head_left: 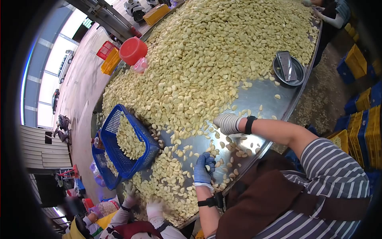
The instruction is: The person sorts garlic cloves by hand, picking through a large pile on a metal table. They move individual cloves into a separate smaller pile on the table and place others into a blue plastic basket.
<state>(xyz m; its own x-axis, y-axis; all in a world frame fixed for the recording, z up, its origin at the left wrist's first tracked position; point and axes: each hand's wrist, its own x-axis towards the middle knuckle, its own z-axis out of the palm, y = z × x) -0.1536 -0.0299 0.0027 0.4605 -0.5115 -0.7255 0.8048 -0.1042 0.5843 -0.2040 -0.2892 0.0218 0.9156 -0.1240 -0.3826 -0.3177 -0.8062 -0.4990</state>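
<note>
A metal table (262, 97) bears a large heap of pale, flat, bean-like pieces (191, 59). My left hand (204, 168), in a blue glove, rests low over the table among loose pieces, its fingers curled together; what they hold is hidden. Above and to the right of it in the view, my right hand (229, 123), in a striped white glove, touches the edge of the heap with its fingers bent and their tips mostly hidden. Scattered pieces lie between and beside both hands, some of them browner.
A blue basket (149, 149) partly full of pieces stands at the table's left. A metal bowl (298, 79) holds a phone-like object (285, 65). A red tub (133, 51) sits at the far edge. Co-workers' gloved hands (155, 209) are at the lower left; another person (338, 14) is at the upper right.
</note>
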